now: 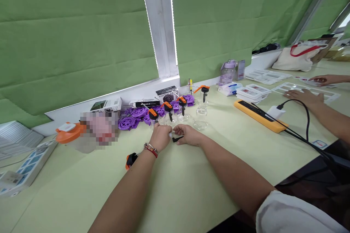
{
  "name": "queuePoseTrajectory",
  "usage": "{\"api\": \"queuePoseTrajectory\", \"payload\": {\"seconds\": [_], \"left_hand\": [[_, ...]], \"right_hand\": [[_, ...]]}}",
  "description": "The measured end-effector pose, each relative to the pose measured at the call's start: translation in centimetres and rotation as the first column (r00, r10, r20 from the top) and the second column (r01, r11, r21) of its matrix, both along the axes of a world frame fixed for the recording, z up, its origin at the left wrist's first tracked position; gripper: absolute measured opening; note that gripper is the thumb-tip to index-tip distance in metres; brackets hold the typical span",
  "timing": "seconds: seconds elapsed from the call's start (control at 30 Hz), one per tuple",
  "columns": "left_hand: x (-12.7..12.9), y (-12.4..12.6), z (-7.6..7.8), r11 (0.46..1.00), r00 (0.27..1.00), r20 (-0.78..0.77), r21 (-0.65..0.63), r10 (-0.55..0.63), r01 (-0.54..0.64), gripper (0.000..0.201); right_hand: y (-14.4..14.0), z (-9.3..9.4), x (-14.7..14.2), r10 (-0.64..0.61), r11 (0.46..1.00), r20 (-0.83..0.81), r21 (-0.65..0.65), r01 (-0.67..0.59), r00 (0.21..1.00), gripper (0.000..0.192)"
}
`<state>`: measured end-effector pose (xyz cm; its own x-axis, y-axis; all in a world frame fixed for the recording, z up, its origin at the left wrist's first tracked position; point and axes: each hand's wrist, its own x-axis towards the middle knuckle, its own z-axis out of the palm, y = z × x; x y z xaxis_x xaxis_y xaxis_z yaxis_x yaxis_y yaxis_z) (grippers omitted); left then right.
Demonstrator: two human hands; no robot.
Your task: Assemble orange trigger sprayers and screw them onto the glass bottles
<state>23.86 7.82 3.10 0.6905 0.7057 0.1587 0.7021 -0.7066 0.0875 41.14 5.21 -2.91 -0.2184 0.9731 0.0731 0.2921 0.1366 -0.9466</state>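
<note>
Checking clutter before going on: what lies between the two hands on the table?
In the head view, a small black part lies on the table between the left hand and right hand, which nearly meet.

A pale green table (pixel 82 185) carried everything. At its far edge lay purple wheels (pixel 136 114), small clear jars (pixel 201 117) with orange-and-black pump tops, and a white box (pixel 107 105). To the right lay a yellow power strip (pixel 258 115) with a black cable (pixel 307 123), and stacked white cards (pixel 253 94). At the near left lay a white power strip (pixel 28 165); an orange-and-black cap (pixel 130 160) lay near the middle.
</note>
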Motion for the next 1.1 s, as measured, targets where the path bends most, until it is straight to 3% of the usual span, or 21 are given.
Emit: {"api": "queuePoseTrajectory", "payload": {"seconds": [0.13,0.47,0.67,0.8,0.9,1.0,1.03,1.1], "left_hand": [[1.0,0.5,-0.8,0.999,0.999,-0.019,-0.014,0.043,-0.044,0.022],[1.9,0.5,-1.8,0.998,0.995,-0.097,-0.051,0.019,-0.024,0.021],[1.2,-0.5,-0.5,0.999,0.998,-0.057,-0.047,0.025,-0.028,0.028],[-2.8,-1.7,2.2,0.998,0.996,0.062,-0.010,0.058,-0.058,0.033],[-8.0,-2.4,3.5,0.966,0.961,0.096,-0.015,0.258,-0.257,0.027],[-12.7,-2.9,2.8,0.818,0.825,-0.044,-0.109,0.564,-0.565,0.030],[-13.8,-3.2,2.2,0.768,0.791,-0.090,-0.196,0.605,-0.610,0.036],[-15.1,-3.7,0.8,0.750,0.816,-0.106,-0.343,0.568,-0.566,0.042]], "right_hand": [[-0.1,0.3,0.4,-0.027,0.999,-0.079,-0.041,0.024,0.996,0.052],[0.3,0.0,0.8,-0.108,0.993,0.270,0.080,0.090,0.957,0.020],[0.0,0.3,0.6,-0.123,0.991,0.293,0.080,0.103,0.948,0.019],[-0.2,0.5,0.4,-0.132,0.991,0.291,0.040,0.126,0.948,0.019],[-0.4,0.7,0.2,-0.162,0.987,0.303,0.041,0.157,0.939,0.018],[-0.7,1.2,-0.3,-0.223,0.972,0.285,0.134,0.191,0.932,0.017],[-0.9,1.4,-0.6,-0.247,0.963,0.272,0.179,0.203,0.930,0.017],[-1.5,1.9,-1.6,-0.263,0.948,0.248,0.246,0.202,0.932,0.016]]}}
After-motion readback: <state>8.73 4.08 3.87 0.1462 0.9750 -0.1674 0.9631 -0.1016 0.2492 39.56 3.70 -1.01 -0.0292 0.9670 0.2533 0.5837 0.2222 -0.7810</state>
